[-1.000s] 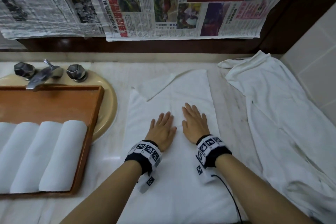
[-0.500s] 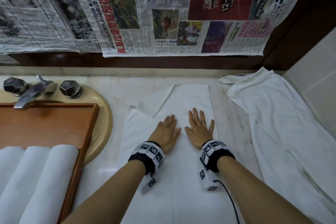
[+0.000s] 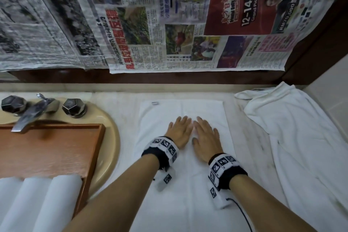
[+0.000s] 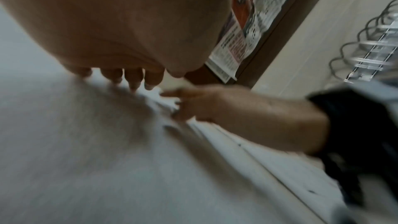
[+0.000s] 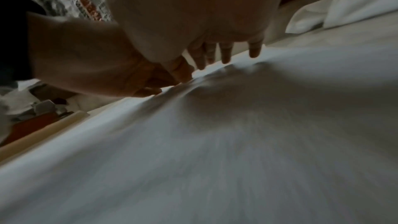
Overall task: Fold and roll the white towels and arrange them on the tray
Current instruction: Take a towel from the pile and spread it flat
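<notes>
A white towel (image 3: 190, 184) lies flat and folded lengthwise on the marble counter in front of me, its far edge squared off. My left hand (image 3: 179, 131) and right hand (image 3: 204, 137) press flat on it side by side, fingers straight, palms down. The wrist views show the same: the left hand's fingers (image 4: 133, 77) and the right hand's fingers (image 5: 224, 54) lie stretched out on the cloth. At the left sits the wooden tray (image 3: 56, 149) over the sink, with three rolled white towels (image 3: 39, 201) in its near end.
A loose, crumpled white towel (image 3: 301, 147) is spread over the counter at the right, against the tiled wall. Faucet (image 3: 32, 113) and two knobs stand behind the tray. Newspaper (image 3: 169, 20) covers the wall behind the counter.
The folded-back far left corner of the towel now lies flat, so the far edge is straight. Both hands have slid forward along the towel, staying flat, and the view has tilted upward.
</notes>
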A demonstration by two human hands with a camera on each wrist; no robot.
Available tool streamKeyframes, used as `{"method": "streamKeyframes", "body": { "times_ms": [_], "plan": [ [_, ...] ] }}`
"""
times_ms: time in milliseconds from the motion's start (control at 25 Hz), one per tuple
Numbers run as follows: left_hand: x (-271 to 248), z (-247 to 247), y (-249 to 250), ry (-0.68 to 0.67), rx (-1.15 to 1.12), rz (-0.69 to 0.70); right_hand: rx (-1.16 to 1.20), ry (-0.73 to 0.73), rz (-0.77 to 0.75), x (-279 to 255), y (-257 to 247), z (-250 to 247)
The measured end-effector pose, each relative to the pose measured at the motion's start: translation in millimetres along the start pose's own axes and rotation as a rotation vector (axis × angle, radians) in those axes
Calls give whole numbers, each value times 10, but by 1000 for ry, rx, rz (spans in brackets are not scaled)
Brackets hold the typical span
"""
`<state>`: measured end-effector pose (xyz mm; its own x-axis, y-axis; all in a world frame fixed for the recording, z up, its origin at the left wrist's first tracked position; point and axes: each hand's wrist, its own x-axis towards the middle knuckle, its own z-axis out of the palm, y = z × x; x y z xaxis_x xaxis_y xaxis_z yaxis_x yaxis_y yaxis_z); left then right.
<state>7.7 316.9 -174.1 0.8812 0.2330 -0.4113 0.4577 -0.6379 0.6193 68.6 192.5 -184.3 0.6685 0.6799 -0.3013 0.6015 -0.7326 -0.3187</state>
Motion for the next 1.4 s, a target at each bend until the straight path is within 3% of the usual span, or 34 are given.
{"method": "streamKeyframes", "body": {
  "times_ms": [80, 160, 280, 400, 480, 560, 600, 920, 1120, 1400],
  "plan": [
    [92, 37, -192, 27, 97, 23, -9, -108, -81, 261, 4, -36],
    [111, -92, -480, 80, 224, -92, -2, -205, 0, 447, 158, -45],
    [-50, -335, -881, 122, 277, -319, -23, -211, 205, 471, 403, -77],
    [36, -435, -724, 115, 239, -464, -50, -122, 284, 557, 208, -154],
    [199, -318, -450, 70, 258, -317, -64, -87, 125, 678, -20, -122],
    [307, -195, -366, 9, 263, -123, -65, -162, -25, 786, -91, -62],
    [333, -188, -416, 17, 277, -101, -67, -182, -43, 824, -49, -49],
    [319, -415, -824, 107, 327, -229, -67, -165, 54, 883, 389, -166],
    [272, -440, -935, 194, 328, -375, -78, -137, 190, 825, 647, -236],
    [225, -602, -828, 168, 281, -468, -101, -205, 296, 815, 547, -472]
  ]
}}
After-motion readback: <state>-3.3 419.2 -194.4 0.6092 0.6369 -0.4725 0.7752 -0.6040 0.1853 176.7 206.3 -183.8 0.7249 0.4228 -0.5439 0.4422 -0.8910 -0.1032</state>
